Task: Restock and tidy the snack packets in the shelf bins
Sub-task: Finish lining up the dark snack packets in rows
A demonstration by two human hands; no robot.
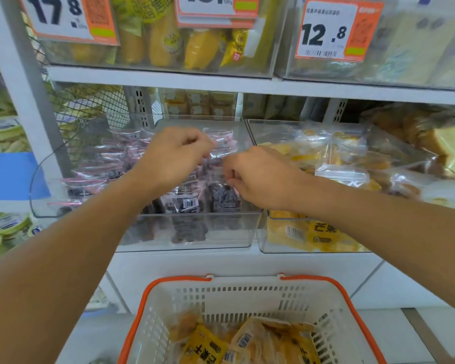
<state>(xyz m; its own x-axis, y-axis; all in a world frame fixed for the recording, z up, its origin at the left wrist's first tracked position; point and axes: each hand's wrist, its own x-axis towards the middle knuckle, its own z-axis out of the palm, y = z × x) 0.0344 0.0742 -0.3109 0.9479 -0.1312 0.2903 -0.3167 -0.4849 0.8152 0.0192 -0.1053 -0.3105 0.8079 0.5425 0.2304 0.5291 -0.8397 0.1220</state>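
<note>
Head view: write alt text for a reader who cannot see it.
Both hands, left hand and right hand, reach into a clear shelf bin, their fingers pinching clear packets of dark snacks. A neighbouring bin holds yellow packets, and a white basket with orange handles sits below.

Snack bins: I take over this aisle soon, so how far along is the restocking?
Mid-job, apparently. Done: the left bin already holds rows of dark pink-topped packets. In hand: the left hand and right hand pinch packets at that bin's right side. Left: yellow packets lie in the basket, probably for the yellow-packet bin alongside.
</note>
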